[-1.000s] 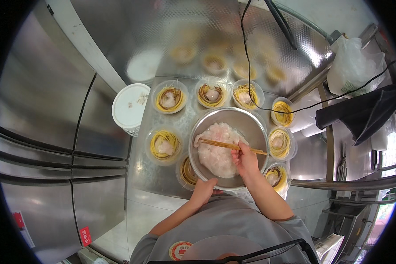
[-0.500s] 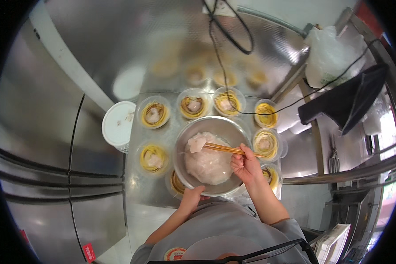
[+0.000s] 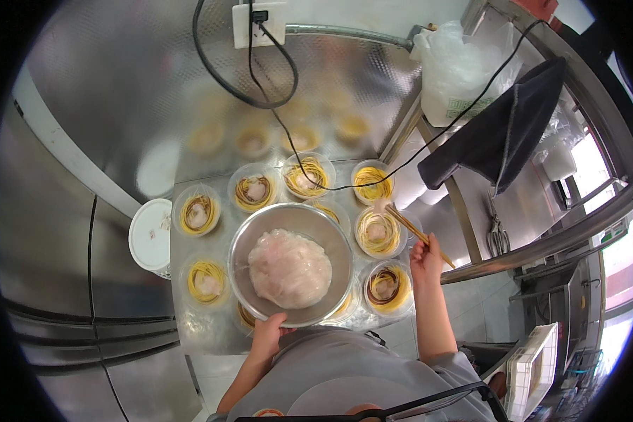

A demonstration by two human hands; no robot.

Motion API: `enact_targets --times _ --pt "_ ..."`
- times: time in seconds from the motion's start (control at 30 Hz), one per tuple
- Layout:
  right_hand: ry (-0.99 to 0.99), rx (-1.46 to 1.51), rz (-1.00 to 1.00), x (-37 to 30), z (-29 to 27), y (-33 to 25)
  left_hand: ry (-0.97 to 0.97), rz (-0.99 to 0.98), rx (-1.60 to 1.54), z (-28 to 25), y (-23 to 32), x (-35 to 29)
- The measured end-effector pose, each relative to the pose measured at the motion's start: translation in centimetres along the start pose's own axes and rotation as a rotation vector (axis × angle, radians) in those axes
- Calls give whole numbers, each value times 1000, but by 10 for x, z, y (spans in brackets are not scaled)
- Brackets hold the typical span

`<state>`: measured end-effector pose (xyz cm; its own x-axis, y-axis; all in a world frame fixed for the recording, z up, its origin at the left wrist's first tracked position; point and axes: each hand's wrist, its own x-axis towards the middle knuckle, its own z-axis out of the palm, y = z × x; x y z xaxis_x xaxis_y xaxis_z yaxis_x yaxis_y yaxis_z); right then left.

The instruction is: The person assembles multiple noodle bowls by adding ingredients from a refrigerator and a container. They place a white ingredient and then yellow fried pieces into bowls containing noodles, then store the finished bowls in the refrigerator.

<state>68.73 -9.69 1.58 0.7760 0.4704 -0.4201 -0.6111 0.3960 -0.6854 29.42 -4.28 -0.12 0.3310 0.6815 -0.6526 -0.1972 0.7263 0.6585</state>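
Observation:
A wide steel mixing bowl [image 3: 340, 257] holds a glossy mound of pale pink raw meat [image 3: 288, 271]. My left hand [image 3: 267, 336] grips its near rim, thumb over the edge. To the right, my right hand [image 3: 427, 260] is closed on wooden chopsticks [image 3: 416, 234]. At their tips is a small pale piece of meat [image 3: 382, 205], between a back-right tub of yellow noodle-like strips [image 3: 374, 186] and the tub in front of it [image 3: 378, 233], which has a pale piece in its middle.
Several more clear tubs, such as one [image 3: 199, 211] at the left, surround the bowl on the steel table [image 3: 198, 329]. A white lidded bucket [image 3: 151, 235] stands left. A black cable [image 3: 330, 187] hangs over the back tubs. Tongs [image 3: 498, 239] hang at the right by dark cloth [image 3: 503, 133].
My right hand has carried the chopsticks and a piece of meat from above the mixing bowl to the tubs at the right. The whole view has shifted; my left hand still holds the rim.

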Motion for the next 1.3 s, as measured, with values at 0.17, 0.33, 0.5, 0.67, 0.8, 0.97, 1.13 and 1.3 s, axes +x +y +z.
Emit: enact_targets --times 0.17,0.33,0.5,0.67,0.8,0.97,1.13,1.3 --pt "101 -396 -506 86 12 47 -9 -9 43 1 4 1" --pt "65 -656 -566 96 35 64 -19 -16 73 -4 1 8" --pt "-45 -599 -548 11 48 47 -21 -26 25 -8 -5 7" --pt "-673 -959 -443 -98 71 32 63 -22 58 0 -2 3" --pt "-1309 -1077 -504 -132 103 71 61 -25 50 1 -1 4" --pt "-1510 -1102 -659 -131 110 120 65 20 31 5 3 0" --pt "-1304 -984 -795 -129 119 134 58 39 18 2 2 4" --pt "-1072 -1039 -644 -132 129 131 51 23 68 -3 -2 8"
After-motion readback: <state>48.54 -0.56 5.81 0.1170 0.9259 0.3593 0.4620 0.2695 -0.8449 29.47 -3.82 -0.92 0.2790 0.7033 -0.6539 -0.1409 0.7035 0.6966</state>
